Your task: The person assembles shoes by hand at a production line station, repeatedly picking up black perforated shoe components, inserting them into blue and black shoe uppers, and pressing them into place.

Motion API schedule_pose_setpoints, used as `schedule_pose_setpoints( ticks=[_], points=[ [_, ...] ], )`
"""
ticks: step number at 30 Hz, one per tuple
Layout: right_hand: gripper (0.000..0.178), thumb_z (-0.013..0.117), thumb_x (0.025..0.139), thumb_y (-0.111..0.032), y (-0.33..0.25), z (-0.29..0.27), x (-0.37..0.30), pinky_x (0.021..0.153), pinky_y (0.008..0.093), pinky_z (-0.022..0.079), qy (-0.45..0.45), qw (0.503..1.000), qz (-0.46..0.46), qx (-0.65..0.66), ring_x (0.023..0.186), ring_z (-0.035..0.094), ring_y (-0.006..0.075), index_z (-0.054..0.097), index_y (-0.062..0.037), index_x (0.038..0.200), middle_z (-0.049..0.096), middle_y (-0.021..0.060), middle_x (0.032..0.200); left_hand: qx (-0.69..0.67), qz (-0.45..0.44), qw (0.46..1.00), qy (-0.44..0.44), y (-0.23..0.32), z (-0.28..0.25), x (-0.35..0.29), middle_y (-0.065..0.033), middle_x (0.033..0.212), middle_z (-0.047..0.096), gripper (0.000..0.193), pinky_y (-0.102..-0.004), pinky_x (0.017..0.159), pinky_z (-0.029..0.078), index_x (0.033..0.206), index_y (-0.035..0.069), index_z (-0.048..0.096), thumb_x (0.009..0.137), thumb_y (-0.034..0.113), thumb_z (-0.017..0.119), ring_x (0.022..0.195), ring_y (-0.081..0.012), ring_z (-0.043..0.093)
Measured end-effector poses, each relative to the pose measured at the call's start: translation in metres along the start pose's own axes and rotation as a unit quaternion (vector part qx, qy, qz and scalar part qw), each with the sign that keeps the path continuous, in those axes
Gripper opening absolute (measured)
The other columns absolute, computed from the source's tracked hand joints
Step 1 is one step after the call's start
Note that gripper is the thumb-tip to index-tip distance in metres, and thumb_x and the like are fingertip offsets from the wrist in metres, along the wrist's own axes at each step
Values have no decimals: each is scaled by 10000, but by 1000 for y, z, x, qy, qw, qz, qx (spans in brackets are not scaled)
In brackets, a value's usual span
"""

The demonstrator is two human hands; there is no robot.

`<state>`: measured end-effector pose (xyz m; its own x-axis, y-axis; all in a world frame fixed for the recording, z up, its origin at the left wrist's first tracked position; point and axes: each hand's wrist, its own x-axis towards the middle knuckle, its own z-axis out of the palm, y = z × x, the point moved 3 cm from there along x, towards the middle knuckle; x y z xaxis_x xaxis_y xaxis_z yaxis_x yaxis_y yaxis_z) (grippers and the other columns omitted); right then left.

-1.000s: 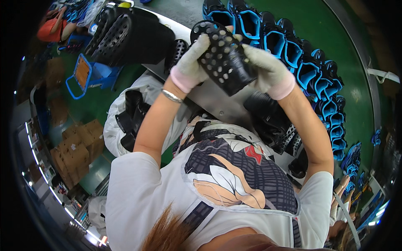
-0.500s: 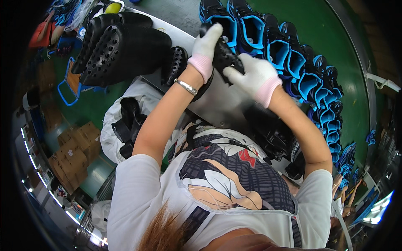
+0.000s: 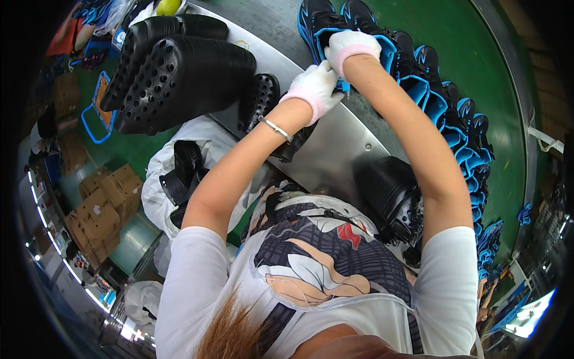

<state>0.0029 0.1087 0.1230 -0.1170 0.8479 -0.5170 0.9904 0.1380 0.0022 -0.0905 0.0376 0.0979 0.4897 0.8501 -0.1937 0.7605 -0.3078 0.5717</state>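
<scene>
Both my hands wear white knit gloves with pink cuffs and meet at the opening of a black sports shoe with blue lining (image 3: 308, 25), near the start of a long row. My right hand (image 3: 354, 46) is bent over the opening, its fingertips hidden from view. My left hand (image 3: 313, 88) is closed at the heel end, touching the blue edge beside the right hand. The black perforated plastic piece held earlier does not show between them. Another black perforated piece (image 3: 263, 99) stands left of my left hand, and a dark one (image 3: 294, 146) lies partly under my left wrist.
Large nested stacks of black perforated pieces (image 3: 191, 84) stand left on the metal table (image 3: 341, 140); another stack (image 3: 387, 185) is near my right elbow. Shoes (image 3: 436, 102) line the green surface (image 3: 472, 54). A white bag (image 3: 156, 197) holding black pieces hangs at the left.
Both hands moved up toward the shoes, the right one from the metal table to a shoe opening. The black perforated piece between them has gone from sight.
</scene>
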Motion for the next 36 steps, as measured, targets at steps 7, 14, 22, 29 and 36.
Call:
schedule_pose_setpoints(
  ticks=[7, 14, 22, 29, 36],
  points=[
    [393, 537, 907, -379, 5, 31, 45, 852, 427, 537, 64, 988, 26, 139, 999, 648, 364, 681, -60, 1088, 669, 199, 1084, -50, -38, 971, -233, -36, 23, 55, -203, 1146, 651, 499, -383, 898, 509, 1163, 65, 655, 764, 365, 650, 1031, -343, 626],
    [401, 496, 931, -378, 8, 45, 56, 866, 425, 525, 76, 984, 1, 162, 1001, 633, 383, 675, -50, 1078, 654, 219, 1094, 119, -8, 915, -386, -58, 78, 83, 1, 1434, 477, 473, -279, 1055, 354, 1354, 224, 526, 931, 434, 503, 1269, -173, 467],
    [415, 454, 937, -384, 19, 45, 58, 889, 430, 513, 116, 982, -29, 145, 1018, 623, 391, 664, -67, 1105, 643, 218, 1126, 115, -98, 956, -253, -14, 17, 70, -131, 1175, 662, 382, -372, 870, 527, 1110, 134, 704, 832, 373, 598, 1058, -310, 647],
    [450, 540, 856, -356, 46, 4, -7, 856, 458, 492, 159, 924, -157, 310, 957, 629, 411, 584, 23, 1095, 658, 256, 987, 193, -37, 977, -80, -32, -34, 75, -204, 1112, 648, 317, -429, 871, 507, 1127, 54, 646, 835, 132, 551, 1020, -369, 620],
    [383, 516, 927, -275, 78, 29, -132, 852, 427, 502, 118, 943, -223, 218, 956, 617, 396, 568, 2, 1185, 653, 232, 1022, 69, 117, 991, 13, 25, -83, -103, -114, 960, 613, 246, -376, 830, 501, 1003, 78, 651, 808, 223, 688, 929, -305, 609]
  ],
)
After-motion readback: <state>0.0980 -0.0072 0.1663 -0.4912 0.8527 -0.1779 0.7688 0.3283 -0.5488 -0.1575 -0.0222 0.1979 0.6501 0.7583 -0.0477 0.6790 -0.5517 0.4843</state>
